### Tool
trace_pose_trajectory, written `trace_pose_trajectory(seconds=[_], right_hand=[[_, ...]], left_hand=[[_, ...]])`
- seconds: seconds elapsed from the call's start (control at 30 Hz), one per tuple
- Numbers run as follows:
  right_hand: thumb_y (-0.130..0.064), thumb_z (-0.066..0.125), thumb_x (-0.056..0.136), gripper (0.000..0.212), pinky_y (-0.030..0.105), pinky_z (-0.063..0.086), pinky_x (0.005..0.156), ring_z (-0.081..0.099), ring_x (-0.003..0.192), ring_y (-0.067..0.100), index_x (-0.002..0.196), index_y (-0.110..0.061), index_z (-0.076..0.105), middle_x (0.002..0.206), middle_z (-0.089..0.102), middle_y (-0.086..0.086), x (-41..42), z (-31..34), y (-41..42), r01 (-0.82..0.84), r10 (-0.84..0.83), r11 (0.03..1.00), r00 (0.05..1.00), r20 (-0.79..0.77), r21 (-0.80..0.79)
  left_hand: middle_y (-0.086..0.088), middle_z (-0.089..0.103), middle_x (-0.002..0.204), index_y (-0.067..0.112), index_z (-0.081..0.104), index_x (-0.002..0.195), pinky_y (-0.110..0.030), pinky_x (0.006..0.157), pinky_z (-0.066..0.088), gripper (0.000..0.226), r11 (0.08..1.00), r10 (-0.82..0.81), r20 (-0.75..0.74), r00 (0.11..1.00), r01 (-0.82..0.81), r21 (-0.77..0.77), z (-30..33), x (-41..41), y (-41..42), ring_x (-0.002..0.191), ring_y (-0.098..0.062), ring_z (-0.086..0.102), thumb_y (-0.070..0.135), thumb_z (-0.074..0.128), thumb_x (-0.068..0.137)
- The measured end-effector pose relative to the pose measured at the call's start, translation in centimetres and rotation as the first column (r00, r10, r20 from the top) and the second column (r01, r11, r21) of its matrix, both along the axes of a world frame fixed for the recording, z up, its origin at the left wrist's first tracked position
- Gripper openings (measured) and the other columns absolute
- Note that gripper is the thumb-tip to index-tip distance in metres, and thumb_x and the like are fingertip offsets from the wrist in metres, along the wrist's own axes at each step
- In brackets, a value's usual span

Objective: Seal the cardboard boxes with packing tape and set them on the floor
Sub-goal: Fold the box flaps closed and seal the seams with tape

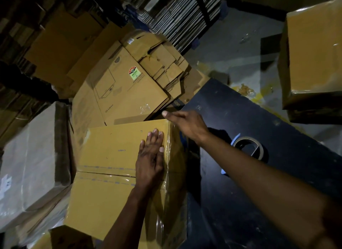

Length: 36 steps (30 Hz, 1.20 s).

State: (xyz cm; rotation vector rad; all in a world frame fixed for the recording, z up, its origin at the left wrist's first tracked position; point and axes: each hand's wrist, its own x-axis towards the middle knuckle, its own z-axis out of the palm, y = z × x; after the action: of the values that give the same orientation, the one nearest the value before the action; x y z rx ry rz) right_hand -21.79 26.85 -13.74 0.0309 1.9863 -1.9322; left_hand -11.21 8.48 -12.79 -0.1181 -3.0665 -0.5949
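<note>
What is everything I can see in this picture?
cardboard box: one, yellow-brown, centre, clear tape along its right edge
tape roll: one, brown, lying on the dark table
dark table: one, black-blue, right
flattened cartons: a pile, brown, behind the box
wrapped boxes: two stacked, brown, upper right
wrapped bundle: one, pale, left
left hand: flat on the box top
right hand: at the box's far right corner

Head view — close, looking steeply down.

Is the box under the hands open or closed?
Closed. The box's flaps lie flat and meet at a seam, and the left hand presses on top.
</note>
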Motion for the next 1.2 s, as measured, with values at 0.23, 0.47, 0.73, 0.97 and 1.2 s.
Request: trace_pose_trajectory(seconds=[0.23,0.47,0.73,0.97,1.2], right_hand=[[-0.032,0.085,0.080,0.029,0.026,0.053,0.096,0.069,0.105,0.002,0.106,-0.021,0.080,0.106,0.077,-0.009,-2.5,-4.8,0.4,-0.146,0.140,0.977,0.989,-0.050,-0.157],[-0.016,0.084,0.082,0.013,0.043,0.059,0.092,0.073,0.094,0.009,0.094,-0.020,0.082,0.095,0.079,-0.007,-3.4,-8.9,1.9,-0.152,0.170,0.982,0.972,-0.164,0.114],[-0.050,0.026,0.108,0.068,0.040,0.014,0.125,0.002,0.157,0.013,0.164,-0.015,0.008,0.171,0.002,0.001,2.3,-3.2,-1.3,-0.168,0.293,0.946,0.805,-0.515,0.276],[-0.057,0.032,0.104,0.083,0.060,0.006,0.124,-0.012,0.157,0.025,0.162,-0.009,-0.003,0.170,-0.015,0.010,3.5,-6.5,-2.7,-0.082,0.456,0.852,0.601,-0.656,0.517],[-0.070,0.033,0.099,0.096,0.069,0.013,0.119,-0.010,0.157,0.031,0.161,-0.013,-0.014,0.169,-0.013,0.016,1.8,-8.2,1.7,0.041,0.649,0.666,0.460,-0.606,0.744]], left_hand=[[0.009,0.027,0.168,0.029,0.037,0.159,-0.038,0.129,0.012,0.050,1.000,0.002,0.005,1.000,-0.002,-0.005,-0.1,-0.1,-0.1,0.158,-0.006,0.015,0.033,0.035,0.109],[0.008,0.027,0.168,0.028,0.036,0.159,-0.037,0.130,0.010,0.052,1.000,0.002,0.023,1.000,-0.002,-0.004,0.3,-0.2,0.0,0.158,-0.006,0.015,0.034,0.033,0.108],[0.007,0.029,0.168,0.025,0.038,0.159,-0.043,0.129,0.015,0.050,1.000,-0.009,0.004,1.000,0.009,-0.001,-0.3,-0.4,-0.4,0.158,-0.007,0.017,0.029,0.036,0.110],[0.004,0.029,0.168,0.020,0.040,0.159,-0.048,0.128,0.020,0.050,0.999,-0.048,-0.035,0.998,0.047,-0.018,-0.9,-0.8,-1.1,0.158,-0.010,0.017,0.024,0.039,0.109],[-0.002,0.041,0.163,0.020,0.045,0.157,-0.049,0.127,0.023,0.047,0.996,0.091,-0.094,0.991,-0.090,0.017,1.3,0.9,-0.2,0.156,-0.011,0.025,0.029,0.041,0.111]])
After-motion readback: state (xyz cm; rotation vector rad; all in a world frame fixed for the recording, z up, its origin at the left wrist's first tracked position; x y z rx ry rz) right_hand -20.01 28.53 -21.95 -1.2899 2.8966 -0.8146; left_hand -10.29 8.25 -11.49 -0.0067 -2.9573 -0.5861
